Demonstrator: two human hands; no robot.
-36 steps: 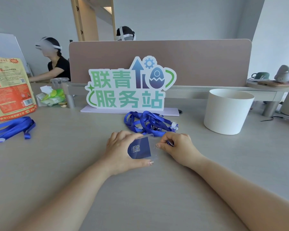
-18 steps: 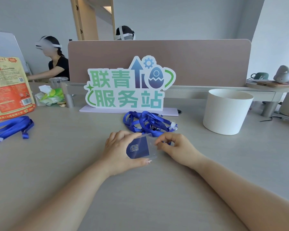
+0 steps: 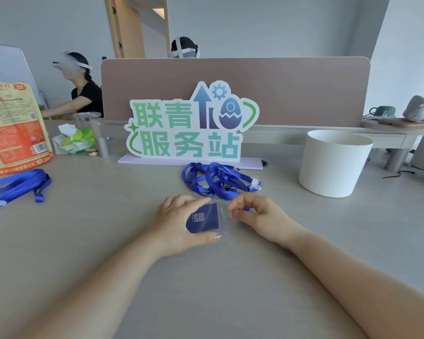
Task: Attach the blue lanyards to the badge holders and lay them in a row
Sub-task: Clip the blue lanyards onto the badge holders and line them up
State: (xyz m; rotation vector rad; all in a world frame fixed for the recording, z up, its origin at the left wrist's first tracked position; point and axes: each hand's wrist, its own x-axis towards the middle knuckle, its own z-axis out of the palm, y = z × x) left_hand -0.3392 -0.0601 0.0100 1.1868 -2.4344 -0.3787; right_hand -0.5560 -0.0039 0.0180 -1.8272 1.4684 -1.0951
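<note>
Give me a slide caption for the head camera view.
Badge assembly: the left hand holds a clear badge holder while the right hand pinches a blue lanyard end at its edge.

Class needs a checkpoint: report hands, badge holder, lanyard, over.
Left hand grips badge holder. Right hand pinches end of lanyard at holder's clear edge; attachment not visible. Rest of lanyard bunched behind, nothing blocking.
</note>
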